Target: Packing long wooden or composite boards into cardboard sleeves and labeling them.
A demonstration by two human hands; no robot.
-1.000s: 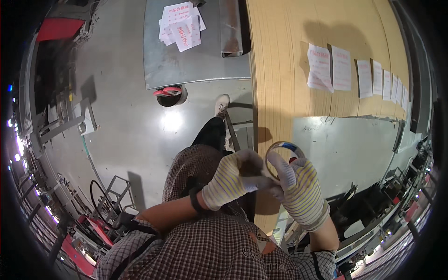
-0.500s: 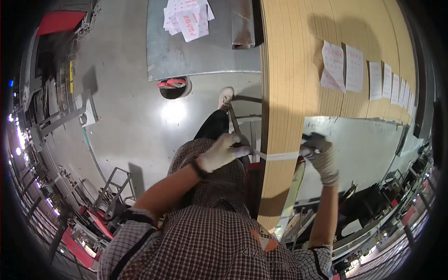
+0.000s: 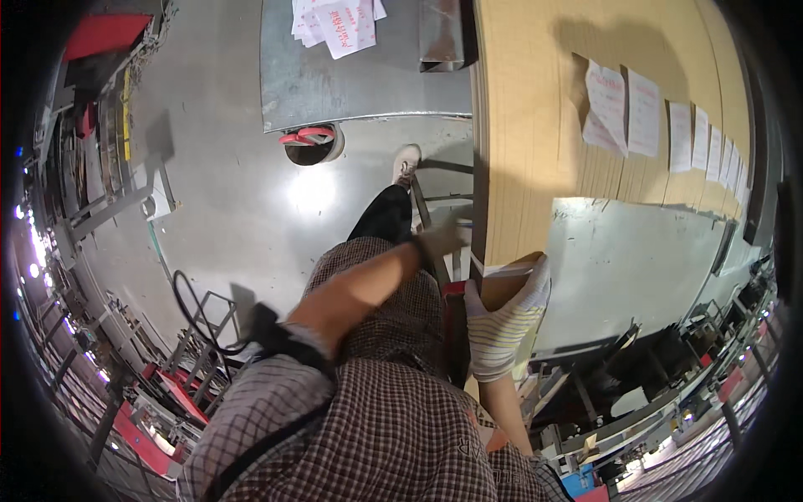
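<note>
A long stack of tan cardboard-like sheets (image 3: 514, 167), their edges showing as thin lines, runs away from me on the right. A white strip of tape (image 3: 508, 266) crosses its near end. My right hand (image 3: 506, 322), in a striped whitish glove, straddles the stack just over the tape. Its thumb presses one side and its fingers the other. Beside the stack's left face is my left hand (image 3: 442, 241), dark and smeared by motion. Its fingers cannot be made out, nor whether they hold anything.
Printed white slips (image 3: 642, 113) stick out of the stack in a row. More paper slips (image 3: 347, 25) lie on a grey metal table (image 3: 360, 88) beside a metal channel (image 3: 441, 33). Red-handled tool in a round container (image 3: 311, 142) stands below the table edge. Metal frames (image 3: 213, 318) stand at left.
My right hand has moved left from the stack's far side onto its taped end. My left hand has moved right and slightly up, against the stack's left side. The view has shifted slightly.
</note>
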